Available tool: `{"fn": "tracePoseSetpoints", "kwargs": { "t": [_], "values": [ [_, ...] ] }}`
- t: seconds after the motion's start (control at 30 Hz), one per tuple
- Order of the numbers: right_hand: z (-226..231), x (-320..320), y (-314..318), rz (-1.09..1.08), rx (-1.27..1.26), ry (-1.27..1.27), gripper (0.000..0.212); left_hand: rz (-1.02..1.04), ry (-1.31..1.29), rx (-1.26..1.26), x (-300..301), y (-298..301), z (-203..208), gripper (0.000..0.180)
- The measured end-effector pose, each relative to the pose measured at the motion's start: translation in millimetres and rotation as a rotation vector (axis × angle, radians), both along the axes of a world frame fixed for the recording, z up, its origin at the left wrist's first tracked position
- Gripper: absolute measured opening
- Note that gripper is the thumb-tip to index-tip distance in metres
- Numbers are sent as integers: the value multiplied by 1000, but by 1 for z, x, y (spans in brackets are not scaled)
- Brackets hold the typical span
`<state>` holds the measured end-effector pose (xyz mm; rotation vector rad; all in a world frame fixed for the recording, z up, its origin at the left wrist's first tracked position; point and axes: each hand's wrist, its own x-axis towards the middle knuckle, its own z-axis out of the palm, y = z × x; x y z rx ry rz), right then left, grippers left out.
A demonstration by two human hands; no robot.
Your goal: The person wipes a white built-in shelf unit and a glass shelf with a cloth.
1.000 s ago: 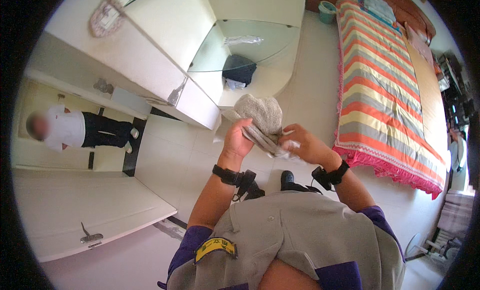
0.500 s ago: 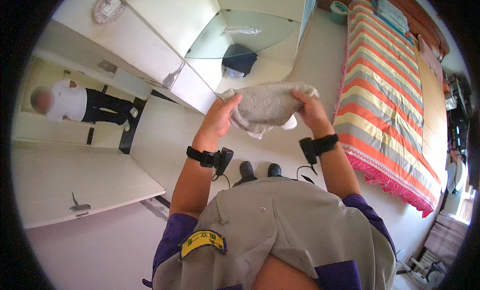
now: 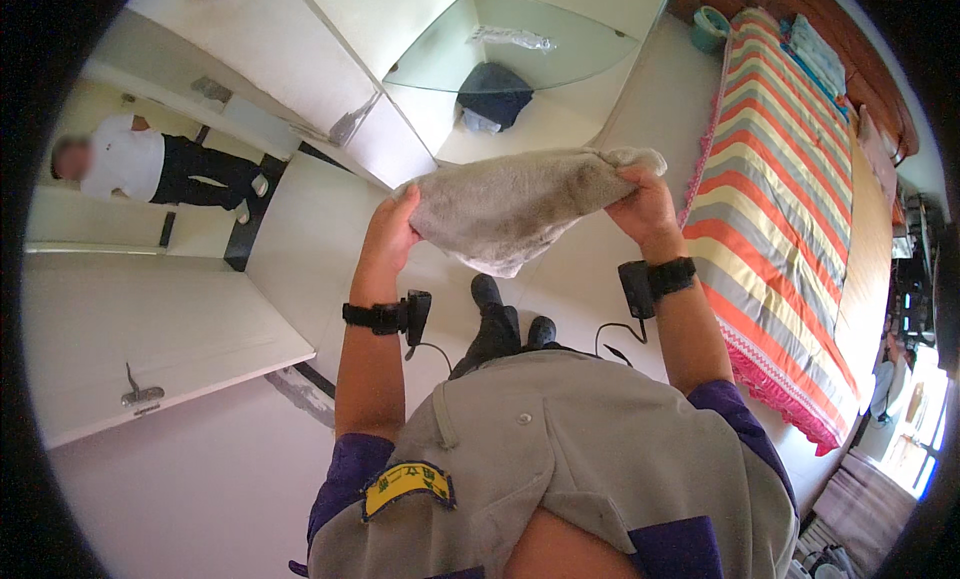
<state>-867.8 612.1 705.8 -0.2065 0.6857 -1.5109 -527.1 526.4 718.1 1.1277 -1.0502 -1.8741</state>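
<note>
A greyish-beige cloth (image 3: 510, 204), fuzzy like a towel, hangs stretched between my two hands in front of me. My left hand (image 3: 393, 229) grips its left end, with the thumb on top. At the other end, my right hand (image 3: 643, 207) is closed round a bunched corner. The cloth's lower edge droops to a point above my shoes (image 3: 487, 294). Both wrists carry black straps with small black boxes and cables.
Ahead is a corner unit with a glass shelf (image 3: 520, 44) and a dark cloth bundle (image 3: 494, 94) below it. A striped bed (image 3: 775, 209) stands right, a green bin (image 3: 710, 29) beyond. At left are an open door (image 3: 170, 339) and a standing person (image 3: 130, 159).
My hands have moved farther apart, pulling the cloth wider and flatter. One shoe has stepped forward, and the view has shifted a little.
</note>
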Motion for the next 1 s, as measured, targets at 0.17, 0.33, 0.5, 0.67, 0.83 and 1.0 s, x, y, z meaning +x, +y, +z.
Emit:
{"fn": "tracePoseSetpoints", "kwargs": {
  "t": [0.17,0.33,0.5,0.67,0.83,1.0],
  "values": [
    [15,-3,-26,168,113,718,33,96,-564,-164,31,-30,6,49],
    [1,22,-71,-70,-104,1661,26,203,-1178,-687,70,-71,-33,37],
    [-12,45,-147,22,5,1377,30,212,-715,-281,79,-132,-23,43],
    [-5,79,-172,-131,318,1563,34,237,-529,-179,65,-154,-45,42],
    [10,142,-174,129,-192,1431,17,75,201,213,-14,-159,-37,48],
    [23,142,-184,266,-595,1791,19,-103,524,396,-50,-166,-46,46]
  ]
}}
